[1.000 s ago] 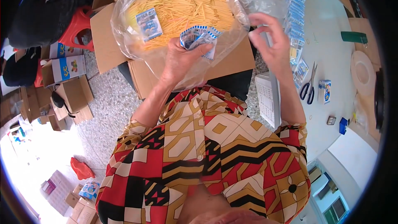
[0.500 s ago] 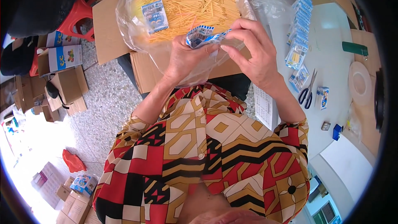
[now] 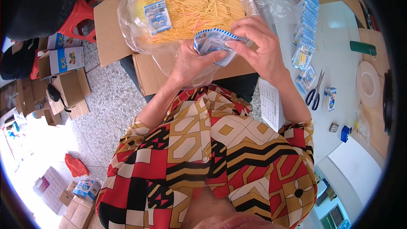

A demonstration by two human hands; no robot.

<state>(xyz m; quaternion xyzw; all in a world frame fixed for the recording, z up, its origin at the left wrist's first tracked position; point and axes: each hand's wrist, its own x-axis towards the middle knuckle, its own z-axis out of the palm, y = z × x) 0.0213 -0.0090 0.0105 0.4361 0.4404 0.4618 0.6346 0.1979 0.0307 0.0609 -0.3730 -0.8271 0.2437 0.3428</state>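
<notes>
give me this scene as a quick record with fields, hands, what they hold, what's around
left hand: grips a stack of small blue-edged packets from below
right hand: fingers on top of the same stack, pressing its right side
in front: clear plastic bag full of thin yellow sticks, inside an open cardboard box
on the sticks: one loose blue printed packet
table at right: white, with a row of filled packets, scissors, tape roll
floor at left: small cardboard boxes, red stool

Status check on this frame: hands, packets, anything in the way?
Left hand and right hand both grip blue-edged packets. Bag of yellow sticks just beyond. Nothing obstructing.
</notes>
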